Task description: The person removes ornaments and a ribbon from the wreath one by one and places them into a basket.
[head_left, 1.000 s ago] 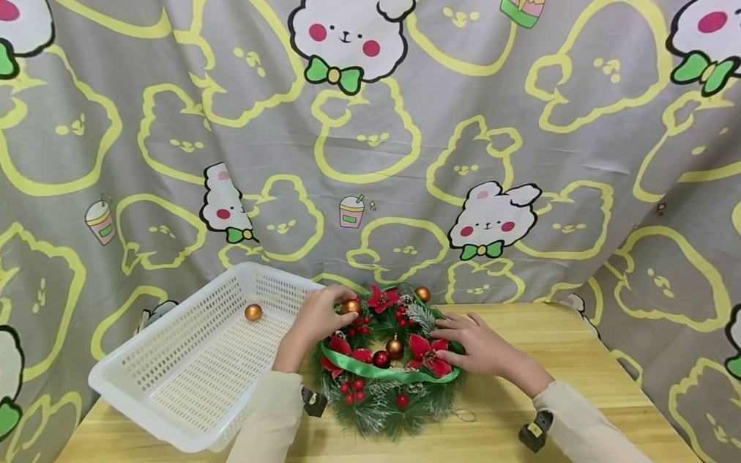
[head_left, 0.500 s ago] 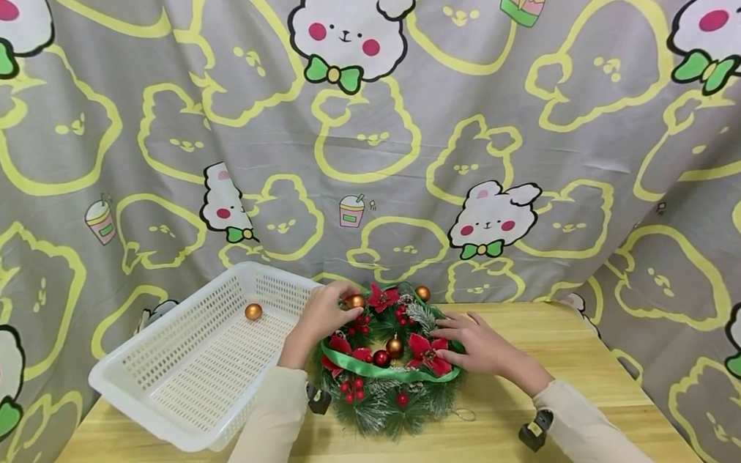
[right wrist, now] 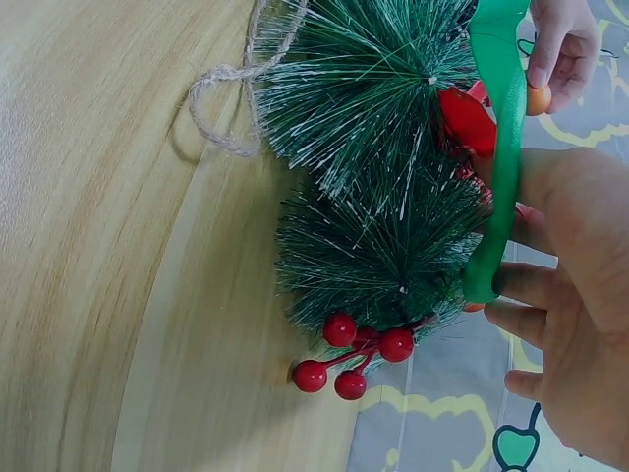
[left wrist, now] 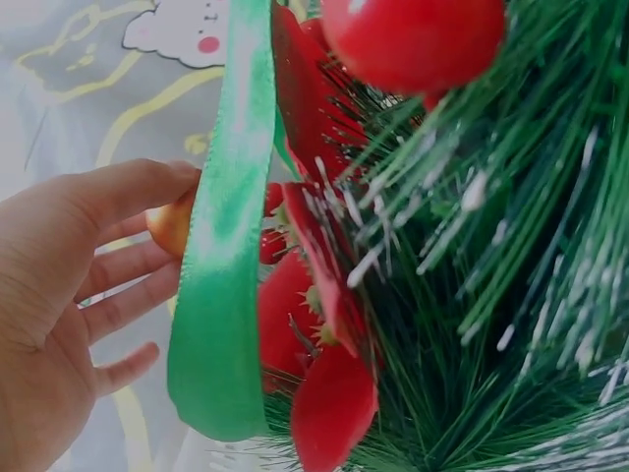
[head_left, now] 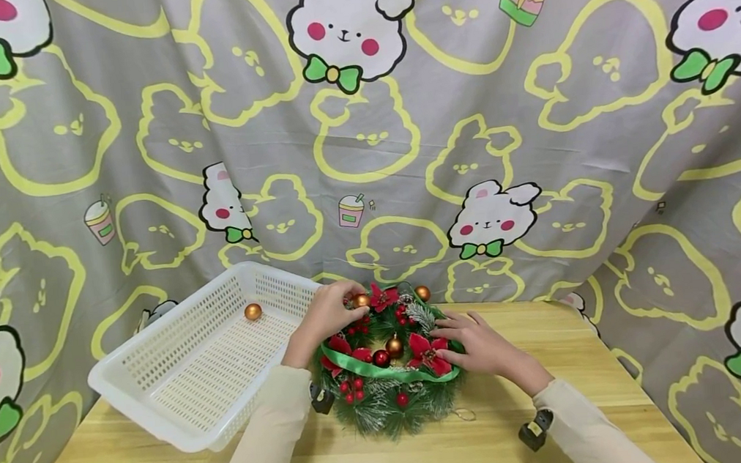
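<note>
A green pine Christmas wreath (head_left: 392, 406) with red poinsettias (head_left: 428, 354), red berries and a looping green ribbon (left wrist: 221, 256) lies on the table. At its far left part, my left hand (head_left: 327, 315) pinches a gold bauble (head_left: 362, 301) between thumb and fingers. In the left wrist view the ribbon partly hides that bauble. My right hand (head_left: 488, 345) rests on the wreath's right side, fingers extended over the greenery and partly behind the ribbon in the right wrist view. Another gold bauble (head_left: 394, 346) and a dark red bauble (head_left: 381, 358) sit near the wreath's middle.
Left of the wreath stands a white perforated plastic basket (head_left: 113, 390) with one gold bauble (head_left: 253, 311) inside. A further gold bauble (head_left: 422, 293) sits at the wreath's far right edge. A twine loop (right wrist: 221, 98) sticks out onto the wooden table (right wrist: 88, 295). Behind hangs a patterned curtain (head_left: 377, 150).
My left hand has shifted slightly right along the wreath's far edge, carrying the gold bauble toward the poinsettia there. My right hand has stayed in place.
</note>
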`<act>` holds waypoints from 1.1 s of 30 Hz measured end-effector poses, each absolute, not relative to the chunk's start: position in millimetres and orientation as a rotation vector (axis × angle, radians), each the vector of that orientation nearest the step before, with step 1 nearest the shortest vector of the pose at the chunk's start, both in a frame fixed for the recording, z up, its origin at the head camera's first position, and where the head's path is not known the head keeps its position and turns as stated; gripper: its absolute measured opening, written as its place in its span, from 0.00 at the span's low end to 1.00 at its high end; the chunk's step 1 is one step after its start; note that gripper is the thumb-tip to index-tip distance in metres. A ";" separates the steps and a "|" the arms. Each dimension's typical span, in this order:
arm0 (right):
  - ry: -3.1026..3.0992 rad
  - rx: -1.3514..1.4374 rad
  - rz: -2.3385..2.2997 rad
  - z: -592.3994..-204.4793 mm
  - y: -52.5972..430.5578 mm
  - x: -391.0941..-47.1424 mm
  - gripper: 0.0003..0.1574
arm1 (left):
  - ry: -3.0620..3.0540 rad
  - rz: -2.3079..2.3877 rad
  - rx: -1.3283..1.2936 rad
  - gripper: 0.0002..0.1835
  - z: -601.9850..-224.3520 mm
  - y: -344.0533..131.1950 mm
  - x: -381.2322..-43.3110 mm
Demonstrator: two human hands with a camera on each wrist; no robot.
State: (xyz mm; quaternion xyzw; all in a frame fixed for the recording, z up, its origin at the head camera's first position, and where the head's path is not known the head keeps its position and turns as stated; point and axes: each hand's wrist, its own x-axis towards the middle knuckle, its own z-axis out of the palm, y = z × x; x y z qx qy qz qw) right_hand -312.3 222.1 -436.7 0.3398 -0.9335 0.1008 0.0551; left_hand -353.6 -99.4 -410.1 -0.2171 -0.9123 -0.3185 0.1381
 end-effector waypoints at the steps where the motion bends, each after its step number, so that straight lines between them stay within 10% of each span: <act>1: -2.834 1.032 0.306 -436.4 221.8 -312.1 0.26 | -2.639 -0.916 -0.629 0.15 -409.5 -100.0 -352.7; 33: -2.936 0.992 0.429 -426.6 219.0 -317.4 0.26 | -2.520 -0.734 -0.718 0.13 -360.6 -121.8 -343.7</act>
